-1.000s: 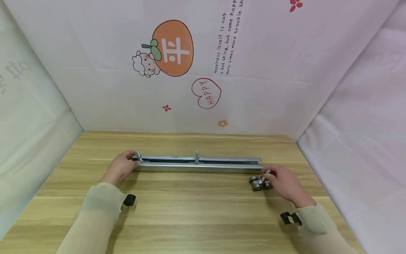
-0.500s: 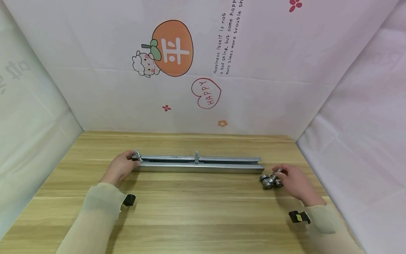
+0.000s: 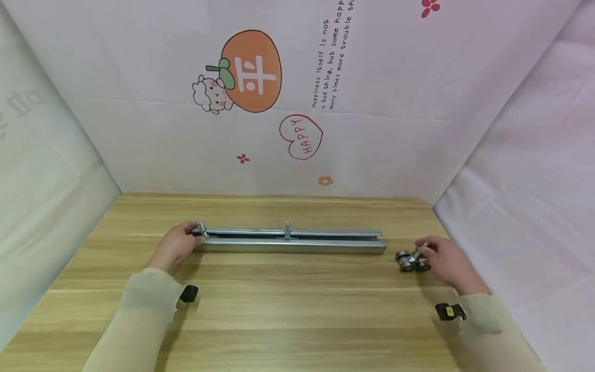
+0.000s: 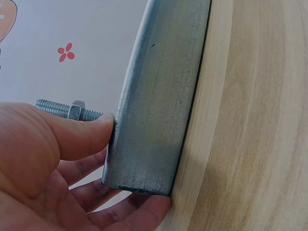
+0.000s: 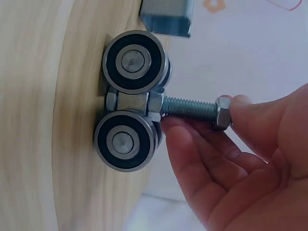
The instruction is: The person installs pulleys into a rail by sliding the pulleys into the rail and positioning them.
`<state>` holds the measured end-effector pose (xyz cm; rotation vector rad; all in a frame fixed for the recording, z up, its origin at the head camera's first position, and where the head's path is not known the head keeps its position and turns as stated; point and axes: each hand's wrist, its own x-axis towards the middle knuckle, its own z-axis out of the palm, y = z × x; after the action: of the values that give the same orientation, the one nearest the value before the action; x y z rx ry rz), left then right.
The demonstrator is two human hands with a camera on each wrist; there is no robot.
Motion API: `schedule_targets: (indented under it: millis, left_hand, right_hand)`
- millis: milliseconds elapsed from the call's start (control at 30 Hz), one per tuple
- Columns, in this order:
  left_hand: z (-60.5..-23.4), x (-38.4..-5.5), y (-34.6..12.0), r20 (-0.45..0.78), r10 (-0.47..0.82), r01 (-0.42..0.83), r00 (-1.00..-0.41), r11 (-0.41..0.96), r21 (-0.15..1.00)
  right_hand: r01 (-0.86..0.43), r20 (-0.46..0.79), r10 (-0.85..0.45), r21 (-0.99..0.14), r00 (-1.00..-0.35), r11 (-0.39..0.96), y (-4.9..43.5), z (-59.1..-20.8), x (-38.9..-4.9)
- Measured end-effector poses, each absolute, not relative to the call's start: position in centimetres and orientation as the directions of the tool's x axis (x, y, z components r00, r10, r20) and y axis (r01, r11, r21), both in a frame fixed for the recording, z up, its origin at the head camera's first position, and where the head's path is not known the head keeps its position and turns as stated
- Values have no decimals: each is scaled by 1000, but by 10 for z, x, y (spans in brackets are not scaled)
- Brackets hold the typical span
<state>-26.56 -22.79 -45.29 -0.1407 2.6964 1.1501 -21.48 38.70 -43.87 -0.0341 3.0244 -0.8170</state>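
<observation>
A galvanised metal channel rail (image 3: 297, 247) lies across the table with its slot facing up. My left hand (image 3: 175, 247) grips its left end; in the left wrist view the thumb presses the upper edge and fingers wrap the end. A threaded bolt with a nut (image 4: 76, 110) juts from the slot beside that thumb. Midway along the rail stands a second bolt (image 3: 287, 230). Right of the rail's open end, my right hand (image 3: 454, 264) pinches the bolt (image 5: 190, 109) of a roller trolley (image 3: 409, 261), whose steel wheels (image 5: 133, 61) sit at the tabletop.
The wood-grain table (image 3: 288, 320) spreads in front of the rail. White printed cloth (image 3: 372, 155) rises behind the table, with more cloth at both sides. Black wrist cameras (image 3: 189, 293) sit at the sleeves.
My right hand has carried the roller trolley to the right and slightly back, away from the rail's right end. The left hand and the rail have stayed in place.
</observation>
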Motion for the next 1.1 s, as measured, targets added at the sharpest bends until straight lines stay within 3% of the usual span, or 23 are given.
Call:
schedule_targets:
  millis: [667,1100]
  left_hand:
    - [-451,-269,-228,-230,6,-162,-973,693,702]
    - [-453,-268,-228,-232,-4,-173,-973,678,714]
  right_hand:
    - [32,1,36,-455,-999,890,427,-441,-237]
    - [-3,40,17,-452,-999,892,414,-443,-246]
